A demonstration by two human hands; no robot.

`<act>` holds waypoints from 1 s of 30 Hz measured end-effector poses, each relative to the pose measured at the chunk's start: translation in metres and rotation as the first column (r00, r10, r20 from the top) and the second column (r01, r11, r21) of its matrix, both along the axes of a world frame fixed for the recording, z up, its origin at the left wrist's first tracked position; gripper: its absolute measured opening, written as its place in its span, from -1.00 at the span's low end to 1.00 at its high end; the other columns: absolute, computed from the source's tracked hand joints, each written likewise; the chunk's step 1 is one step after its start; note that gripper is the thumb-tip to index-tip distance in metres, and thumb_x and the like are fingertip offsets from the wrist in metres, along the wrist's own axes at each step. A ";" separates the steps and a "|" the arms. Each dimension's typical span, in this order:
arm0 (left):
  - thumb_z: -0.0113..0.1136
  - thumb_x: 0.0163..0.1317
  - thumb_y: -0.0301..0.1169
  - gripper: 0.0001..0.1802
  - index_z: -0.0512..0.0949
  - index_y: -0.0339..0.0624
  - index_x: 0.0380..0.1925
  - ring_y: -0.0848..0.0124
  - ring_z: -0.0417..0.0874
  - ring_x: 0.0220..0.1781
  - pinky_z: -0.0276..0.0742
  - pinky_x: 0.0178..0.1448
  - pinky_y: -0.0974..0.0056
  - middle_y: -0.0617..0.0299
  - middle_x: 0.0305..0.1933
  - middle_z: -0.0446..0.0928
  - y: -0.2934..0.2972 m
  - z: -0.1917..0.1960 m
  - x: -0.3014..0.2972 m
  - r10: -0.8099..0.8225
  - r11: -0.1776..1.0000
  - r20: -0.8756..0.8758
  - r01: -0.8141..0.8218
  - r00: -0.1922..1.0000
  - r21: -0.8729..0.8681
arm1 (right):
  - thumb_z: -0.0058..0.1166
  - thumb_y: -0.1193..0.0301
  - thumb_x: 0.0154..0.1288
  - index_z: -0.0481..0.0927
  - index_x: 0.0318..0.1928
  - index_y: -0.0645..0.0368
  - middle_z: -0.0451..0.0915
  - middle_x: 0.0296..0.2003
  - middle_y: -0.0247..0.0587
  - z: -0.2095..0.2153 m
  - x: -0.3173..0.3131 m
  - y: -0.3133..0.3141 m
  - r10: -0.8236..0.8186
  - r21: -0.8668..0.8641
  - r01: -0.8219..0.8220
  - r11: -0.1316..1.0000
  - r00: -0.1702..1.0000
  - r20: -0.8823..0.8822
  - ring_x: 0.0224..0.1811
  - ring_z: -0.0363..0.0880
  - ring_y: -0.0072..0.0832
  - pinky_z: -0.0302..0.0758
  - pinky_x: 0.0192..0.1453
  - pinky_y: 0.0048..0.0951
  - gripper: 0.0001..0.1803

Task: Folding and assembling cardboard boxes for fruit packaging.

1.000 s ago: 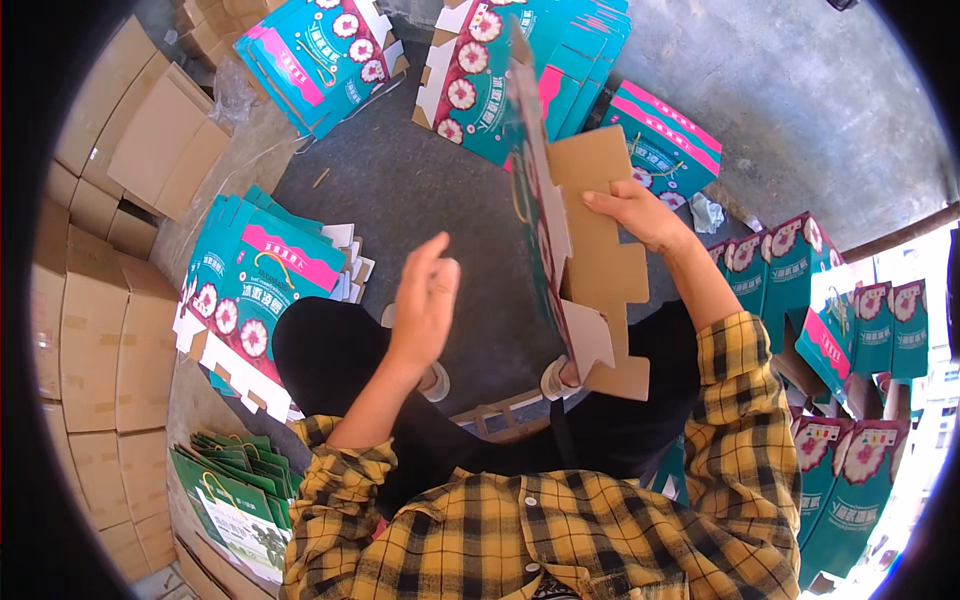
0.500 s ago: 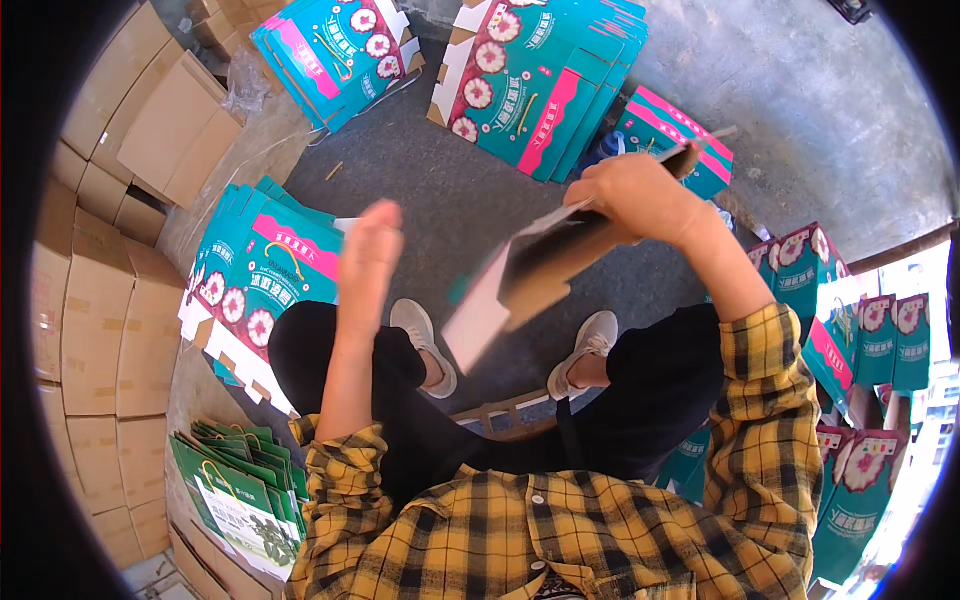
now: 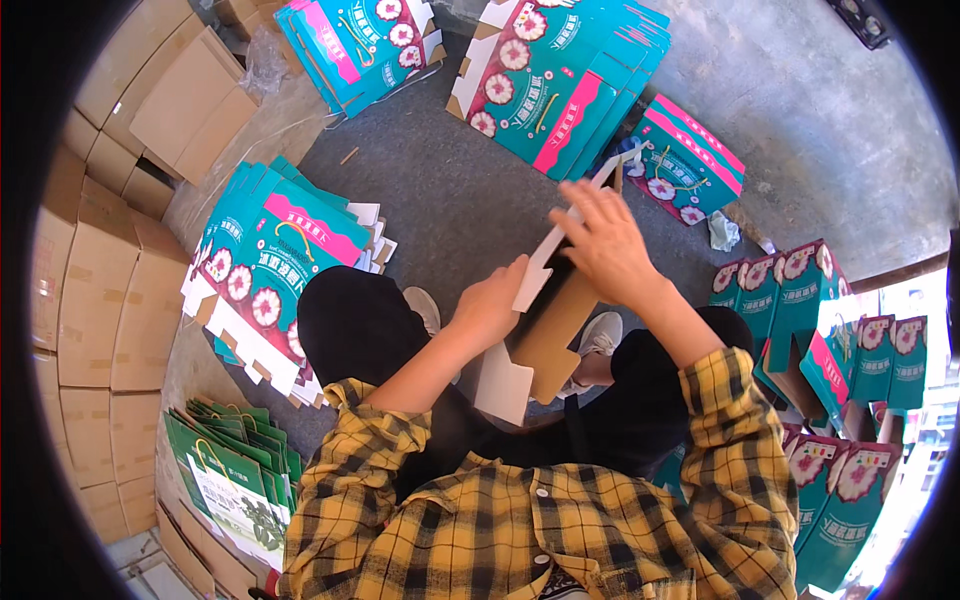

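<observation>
1. Since half a second ago, the left hand (image 3: 490,305) has come out of the empty air to meet the carton (image 3: 562,325), the carton has drawn nearer the body, and the right hand (image 3: 604,245) has loosened from its curled hold.
2. Left hand: fingers half bent, tips at the edge of the long white flap (image 3: 535,283). Whether it really grips, I cannot tell from where I stand.
3. Right hand: fingers spread wide and a little blurred, laid over the upper part of the carton, apparently pressing or sweeping rather than clasping.
4. As I judge it, the step is shaping the opened carton. Steady the left side firmly, let the right palm push evenly along the crease, and keep fingertips clear of the fold. A one-sided shove could skew the board.
5. The near flap (image 3: 505,388) seems loose; it is better kept from catching on the clothing.
6. The carton slants between the hands, above the floor (image 3: 400,150): at about four o'clock from the left hand, seven from the right. Its far end pokes out at one o'clock beyond the right fingers.
</observation>
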State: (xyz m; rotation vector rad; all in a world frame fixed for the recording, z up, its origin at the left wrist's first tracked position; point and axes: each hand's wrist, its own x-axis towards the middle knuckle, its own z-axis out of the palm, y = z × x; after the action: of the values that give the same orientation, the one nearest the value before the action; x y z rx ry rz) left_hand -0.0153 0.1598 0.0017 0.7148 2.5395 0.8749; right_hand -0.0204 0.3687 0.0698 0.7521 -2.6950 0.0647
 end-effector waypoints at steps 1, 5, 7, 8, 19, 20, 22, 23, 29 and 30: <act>0.03 0.10 -0.55 -0.26 0.13 -0.11 0.35 -0.06 0.46 0.16 0.43 0.15 0.05 -0.11 0.22 0.36 -0.001 0.002 0.001 0.019 1.000 -0.017 -0.019 1.000 -0.004 | 0.26 0.42 -0.06 0.43 0.10 0.16 0.26 0.27 -0.02 -0.001 0.008 0.004 -0.003 0.002 0.003 1.000 1.000 0.002 0.36 0.17 -0.11 0.16 0.41 -0.17 -0.39; 0.03 0.04 -0.62 -0.20 0.11 -0.09 0.36 -0.06 0.47 0.15 0.44 0.14 0.04 -0.09 0.23 0.36 -0.006 -0.007 0.007 0.044 0.998 -0.101 -0.040 0.994 0.038 | 0.27 0.33 0.01 0.06 0.37 0.31 0.21 0.28 0.18 -0.025 0.029 0.034 -0.402 -0.214 0.390 0.896 0.916 -0.013 0.32 0.22 -0.01 0.26 0.34 -0.15 -0.05; 0.02 0.07 -0.61 -0.22 0.11 -0.08 0.37 -0.07 0.46 0.16 0.43 0.16 0.04 -0.09 0.24 0.36 -0.009 -0.005 0.011 0.052 0.997 -0.084 -0.047 0.995 0.053 | 0.20 0.26 0.10 -0.01 0.37 0.38 0.41 0.12 0.21 -0.041 0.033 0.049 -0.428 -0.328 0.637 0.697 0.738 0.522 0.13 0.44 0.03 0.39 0.21 -0.20 -0.06; 0.00 0.09 -0.60 -0.23 0.10 -0.07 0.37 -0.07 0.45 0.17 0.42 0.17 0.04 -0.09 0.24 0.36 -0.007 -0.003 0.012 0.043 0.996 -0.067 -0.038 0.997 0.078 | 0.12 0.26 0.15 0.15 0.32 0.40 0.59 -0.13 0.12 -0.044 0.034 0.061 -0.341 -0.345 0.678 0.649 0.664 0.665 -0.13 0.61 -0.10 0.51 0.01 -0.26 -0.21; 0.01 0.30 -0.43 -0.40 0.16 -0.04 0.36 -0.03 0.41 0.24 0.41 0.24 0.09 -0.11 0.30 0.26 -0.016 0.007 0.011 -0.021 0.942 -0.460 0.171 0.888 0.288 | 0.08 0.39 0.15 0.54 0.05 0.02 0.65 -0.31 -0.02 -0.032 -0.035 0.181 -0.415 -0.302 0.651 0.697 0.709 0.571 -0.29 0.65 -0.25 0.53 -0.20 -0.29 -0.61; 0.05 0.29 -0.42 -0.40 0.19 -0.04 0.34 -0.06 0.41 0.23 0.41 0.23 0.08 -0.14 0.30 0.26 -0.016 0.004 0.010 -0.092 0.950 -0.592 0.249 0.801 0.189 | 0.07 0.37 0.17 0.54 0.02 0.00 0.65 -0.31 0.01 -0.035 -0.039 0.184 -0.475 -0.292 0.628 0.721 0.755 0.451 -0.27 0.65 -0.17 0.53 -0.20 -0.24 -0.65; 0.08 0.28 -0.41 -0.40 0.21 -0.04 0.33 -0.07 0.42 0.21 0.42 0.22 0.08 -0.16 0.30 0.25 -0.013 0.003 0.011 -0.092 0.957 -0.570 0.231 0.817 0.176 | 0.00 0.33 0.24 0.51 -0.03 -0.02 0.63 -0.32 0.10 -0.038 -0.047 0.170 -0.585 -0.228 0.652 0.723 0.754 0.299 -0.23 0.62 -0.03 0.51 -0.20 -0.12 -0.72; 0.11 0.27 -0.41 -0.41 0.24 -0.04 0.31 -0.08 0.43 0.20 0.42 0.21 0.07 -0.18 0.30 0.25 -0.010 0.004 0.009 -0.090 0.961 -0.545 0.217 0.833 0.173 | 0.00 0.33 0.24 0.51 -0.03 -0.02 0.63 -0.32 0.10 -0.037 -0.052 0.161 -0.588 -0.233 0.655 0.719 0.752 0.297 -0.23 0.62 -0.03 0.51 -0.20 -0.12 -0.72; 0.12 0.26 -0.39 -0.42 0.27 -0.06 0.30 -0.08 0.48 0.15 0.42 0.20 0.06 -0.19 0.25 0.31 -0.001 -0.001 -0.005 -0.039 0.978 -0.543 0.144 0.839 0.154 | 0.09 0.45 0.15 0.45 0.10 -0.01 0.57 -0.21 -0.08 -0.036 -0.078 0.132 -0.518 0.052 0.517 0.854 0.855 -0.007 -0.11 0.56 -0.14 0.50 -0.09 -0.15 -0.55; 0.12 0.26 -0.39 -0.42 0.28 -0.08 0.30 -0.08 0.48 0.15 0.42 0.20 0.06 -0.19 0.24 0.33 0.001 -0.003 -0.008 -0.032 0.976 -0.553 0.144 0.832 0.162 | 0.11 0.43 0.15 0.48 0.07 0.05 0.50 -0.19 -0.19 -0.041 -0.082 0.130 -0.476 0.056 0.478 0.877 0.878 -0.044 -0.08 0.51 -0.19 0.49 -0.05 -0.19 -0.59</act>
State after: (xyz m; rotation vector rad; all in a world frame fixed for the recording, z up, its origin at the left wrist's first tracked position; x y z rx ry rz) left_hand -0.0229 0.1610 -0.0011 1.3016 2.8967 1.0147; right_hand -0.1021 0.4988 0.0283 0.0818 -2.7825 -0.1555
